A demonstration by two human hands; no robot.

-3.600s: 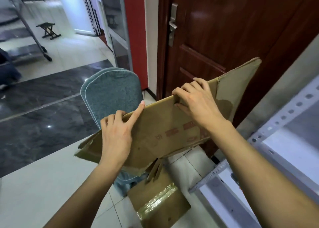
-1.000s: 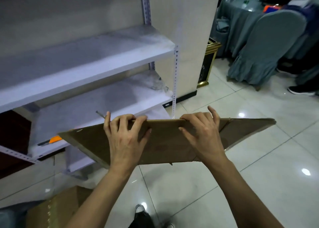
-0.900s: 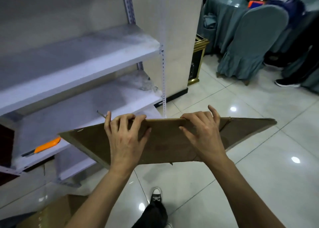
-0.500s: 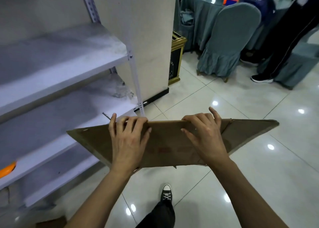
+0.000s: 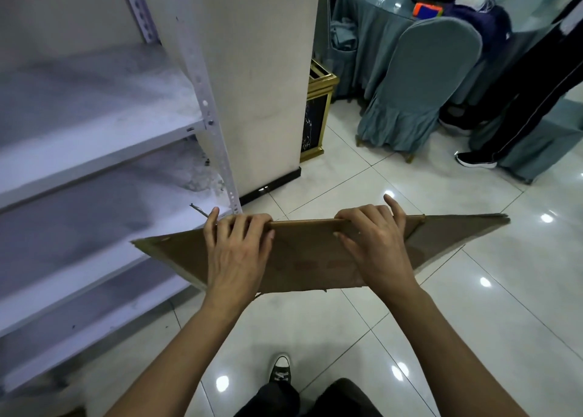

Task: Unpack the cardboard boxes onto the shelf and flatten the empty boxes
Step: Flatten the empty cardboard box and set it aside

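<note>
A flattened cardboard box (image 5: 309,259) is held out at the centre of the frame, above the glossy tiled floor (image 5: 473,337). The left hand (image 5: 236,252) grips its top edge left of centre, fingers curled over the far side. The right hand (image 5: 375,246) grips the same edge right of centre — fingers hooked over the top, thumb pressed on the near face. The box lies wide and shallow, with one flap tapering to a point at the left and a longer one reaching toward the right edge of the frame. Faint red printing shows on the near face between the hands.

The white metal shelf (image 5: 94,139) fills the left half of the frame, its tiers bare and dusty, and the perforated upright stands just behind the left hand. A cream pillar (image 5: 262,85) rises behind it, with a gold-trimmed bin (image 5: 317,113) at its base. In the upper right stands a chair in a grey-green cover (image 5: 419,85) beside a draped table — another person's dark trouser leg (image 5: 530,94) is next to it. The holder's own sneaker (image 5: 280,372) shows at the bottom centre.
</note>
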